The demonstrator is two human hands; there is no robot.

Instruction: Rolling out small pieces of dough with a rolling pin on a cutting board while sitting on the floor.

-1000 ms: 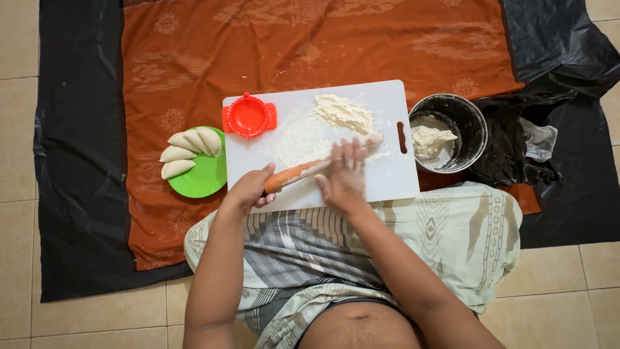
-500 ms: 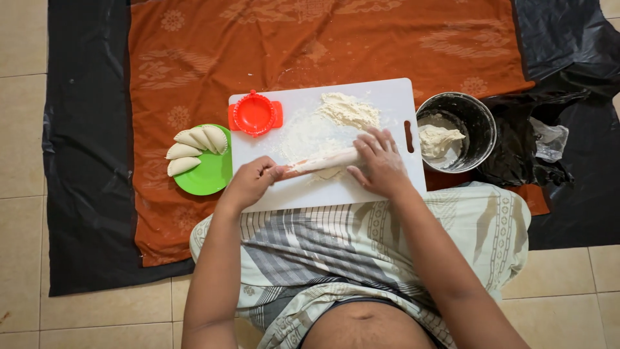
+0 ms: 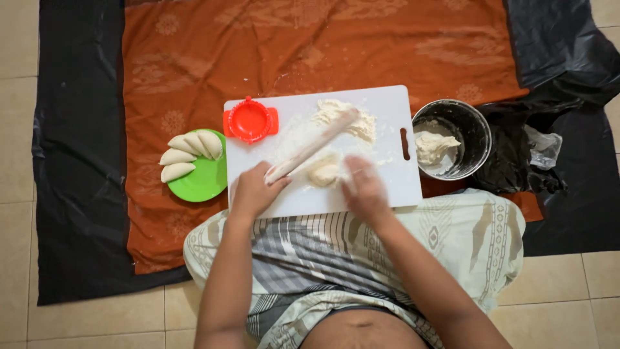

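A tiled floor (image 3: 77, 323) is covered by a black plastic sheet (image 3: 77, 161), over which an orange patterned cloth (image 3: 310, 45) is spread. On the cloth, a white cutting board (image 3: 387, 116) is laid just in front of the seated person's knees. A metal pot (image 3: 475, 132) holding a lump of dough is set beside the board's right edge, and a green plate (image 3: 203, 184) bearing folded, crescent-shaped dumplings (image 3: 187, 152) is placed touching its left edge. A red round dumpling press (image 3: 250, 120) is seen on the board's upper left corner, with a loose heap of flour (image 3: 352, 116) near the top centre. The floured rolling pin (image 3: 313, 145) is laid diagonally across the board, its lower end gripped by the left hand (image 3: 253, 192), whose fingers are closed around it. A small piece of dough (image 3: 325, 173) is found just beside the pin's lower part, at the board's middle. It is judged soft, light and sticky, easily dented, and best pressed flat or lifted by its floured edges. The pin is judged stiff, light and somewhat slippery with flour, best held at its ends. The right hand (image 3: 363, 189) is blurred, apparently open and palm down, just right of the dough; contact cannot be told. Both forearms are extended forward over the lap, elbows bent.
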